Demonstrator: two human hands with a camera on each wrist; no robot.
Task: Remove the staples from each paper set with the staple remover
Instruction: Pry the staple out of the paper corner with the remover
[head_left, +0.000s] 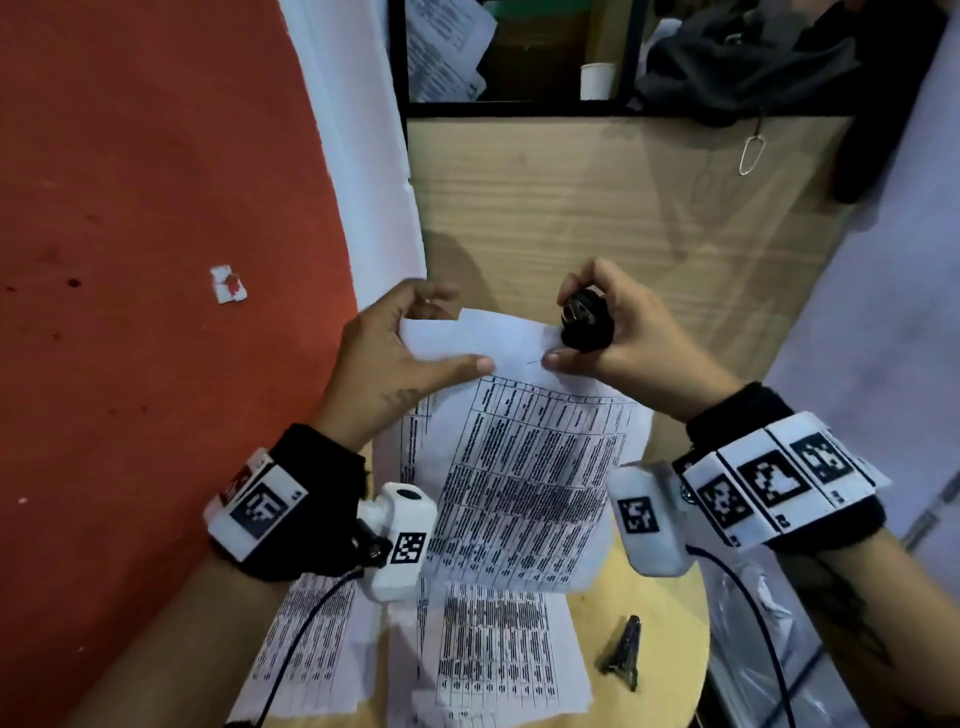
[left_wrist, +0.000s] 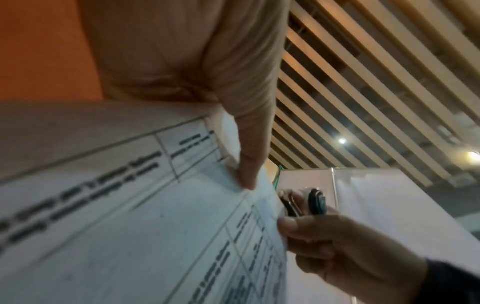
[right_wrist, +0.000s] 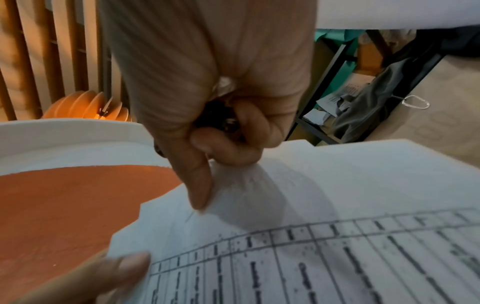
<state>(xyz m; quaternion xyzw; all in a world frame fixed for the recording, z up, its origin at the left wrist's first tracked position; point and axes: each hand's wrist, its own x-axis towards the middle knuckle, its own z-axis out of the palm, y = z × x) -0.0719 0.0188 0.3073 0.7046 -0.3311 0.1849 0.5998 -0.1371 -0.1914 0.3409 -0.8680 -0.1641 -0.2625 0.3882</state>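
Observation:
A stapled set of printed table sheets (head_left: 519, 457) is held lifted above the table. My left hand (head_left: 447, 338) pinches its top left corner, thumb (left_wrist: 249, 164) on the front and fingers behind. My right hand (head_left: 566, 327) grips the black staple remover (head_left: 587, 322) at the paper's top edge, and its thumb (right_wrist: 200, 195) presses on the blank top margin. A thin staple (right_wrist: 189, 216) shows as a short line just beside that thumb tip, between the two thumbs (head_left: 535, 362). The remover's claws are mostly hidden inside the right hand's curled fingers (right_wrist: 233, 131).
More printed sheets (head_left: 493, 649) lie on the round wooden table (head_left: 665, 613), with a small black tool (head_left: 621, 652) near its right edge. A wooden cabinet (head_left: 623, 208) stands behind, with a white cup (head_left: 597, 80) and dark cloth (head_left: 753, 62). A red surface (head_left: 156, 208) fills the left.

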